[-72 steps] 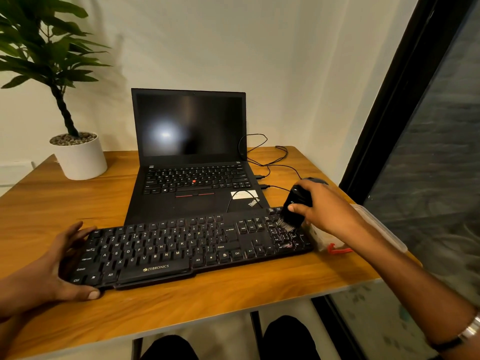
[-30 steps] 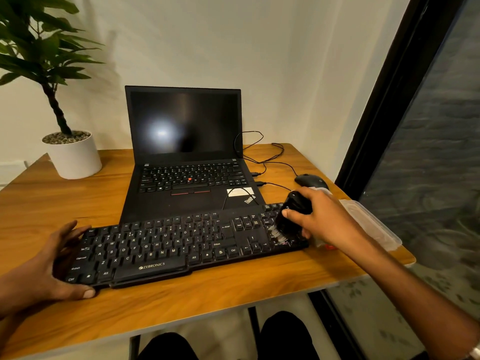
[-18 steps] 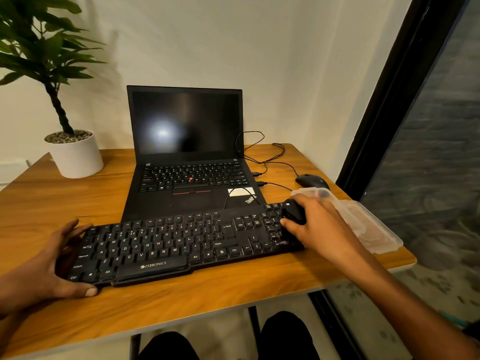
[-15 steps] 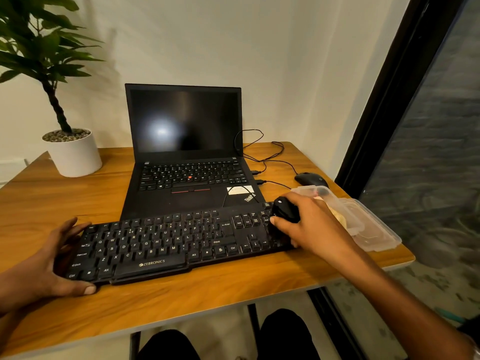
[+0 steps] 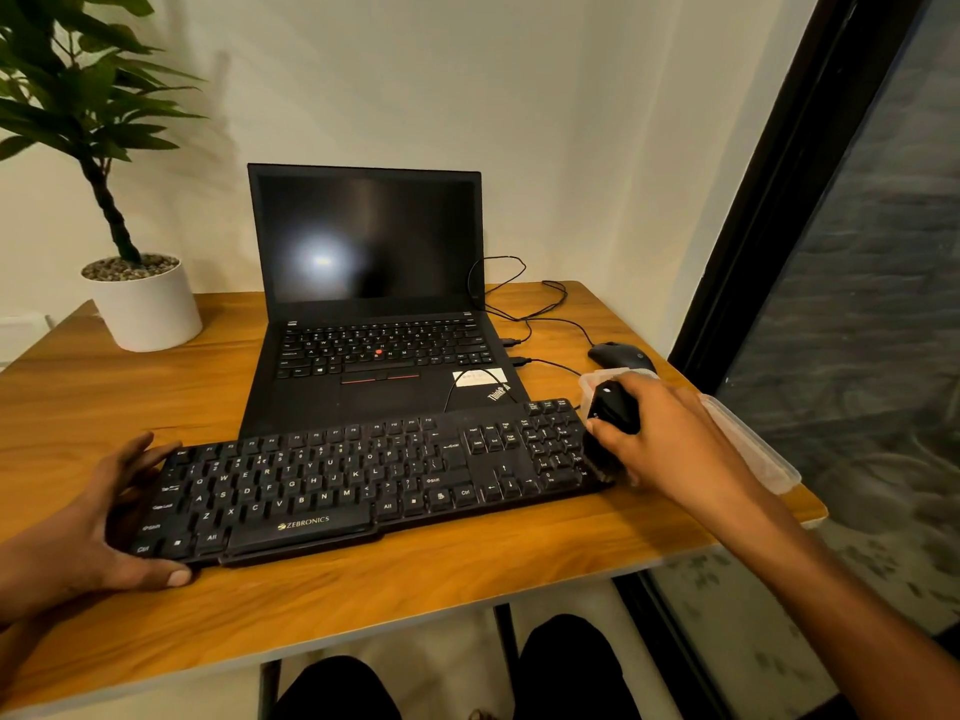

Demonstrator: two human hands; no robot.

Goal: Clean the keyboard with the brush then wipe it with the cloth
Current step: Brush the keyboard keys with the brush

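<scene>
Keyboard (image 5: 363, 475) lies flat near the front edge of the desk (image 5: 415, 589), long axis running left-right along that edge, slightly skewed so its right end sits a bit further back. Right hand (image 5: 670, 439) is at that right end, grip clamped round the black brush (image 5: 613, 407), thumb on the near side; bristles point down and touch the right rim of the number pad. So the whole uncleaned run of keys lies to the left of the grip, along the long axis, my read: next strokes have to travel leftward across the rows, not front-to-back. Left hand (image 5: 93, 532) is at the opposite end, fingers fairly straight and spread over the left edge of the keyboard, thumb on the desk in front of it, bracing, holding nothing. It's the nearer hand to the letter keys but it's the anchor; brush hand has to cross. Clear plastic container (image 5: 748, 449) sits just right of the brush hand by the desk's right edge; cloth not clearly visible, possibly in there, can't tell. Laptop (image 5: 374, 314) directly behind the keyboard, touching or nearly so. Mouse (image 5: 621, 356) behind the container. Brushing stage, wipe not yet started.
</scene>
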